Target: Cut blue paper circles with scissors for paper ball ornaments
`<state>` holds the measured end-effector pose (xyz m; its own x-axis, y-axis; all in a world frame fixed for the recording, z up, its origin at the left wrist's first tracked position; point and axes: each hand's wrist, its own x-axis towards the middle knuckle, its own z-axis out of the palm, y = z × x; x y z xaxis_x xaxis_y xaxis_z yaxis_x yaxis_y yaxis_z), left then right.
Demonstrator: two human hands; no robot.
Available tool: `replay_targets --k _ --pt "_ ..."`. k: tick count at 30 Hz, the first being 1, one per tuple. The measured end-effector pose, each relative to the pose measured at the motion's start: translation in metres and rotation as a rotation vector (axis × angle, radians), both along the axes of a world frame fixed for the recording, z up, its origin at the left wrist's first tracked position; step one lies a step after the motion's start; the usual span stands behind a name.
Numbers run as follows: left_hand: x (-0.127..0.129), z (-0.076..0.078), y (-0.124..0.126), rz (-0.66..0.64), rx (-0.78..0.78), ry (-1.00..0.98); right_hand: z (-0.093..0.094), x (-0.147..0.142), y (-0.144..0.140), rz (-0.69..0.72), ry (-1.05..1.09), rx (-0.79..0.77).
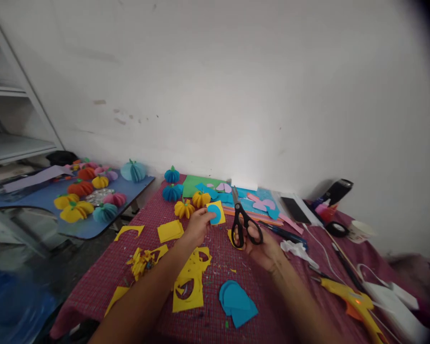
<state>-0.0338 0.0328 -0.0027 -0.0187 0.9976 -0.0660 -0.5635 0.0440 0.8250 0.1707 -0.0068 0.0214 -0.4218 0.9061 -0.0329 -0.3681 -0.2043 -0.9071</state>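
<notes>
My left hand (199, 224) pinches a yellow paper square (220, 209) with a blue paper circle (214, 214) laid on its face. To the right of it, my right hand (258, 243) grips black-handled scissors (237, 210), blades pointing up and away from me. The blades are apart from the paper. Below the hands lie blue paper cutouts (236, 303) in an overlapping pile. Yellow scrap sheets (188, 286) with round holes spread beneath my left forearm, and a stack of yellow paper (170, 231) lies left of my left hand.
Yellow and blue paper pumpkins (184, 209) stand at the back of the red checked cloth (136, 253). More pumpkins sit on a blue table (93, 229) at left. At right lie a yellow glue gun (347, 296), black tape (336, 229), a paper cup (360, 231) and cords.
</notes>
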Motion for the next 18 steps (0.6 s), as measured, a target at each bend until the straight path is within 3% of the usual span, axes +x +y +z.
replay_targets --k 6,14,18 --pt "-0.001 -0.003 0.003 0.059 0.038 0.012 -0.016 0.002 -0.011 0.061 0.049 -0.009" --pt "-0.006 0.001 0.004 0.097 -0.010 -0.143 -0.016 -0.003 -0.018 0.107 -0.108 0.109" --pt "-0.009 0.002 0.004 0.095 -0.017 -0.204 -0.017 -0.007 -0.023 0.058 -0.125 0.104"
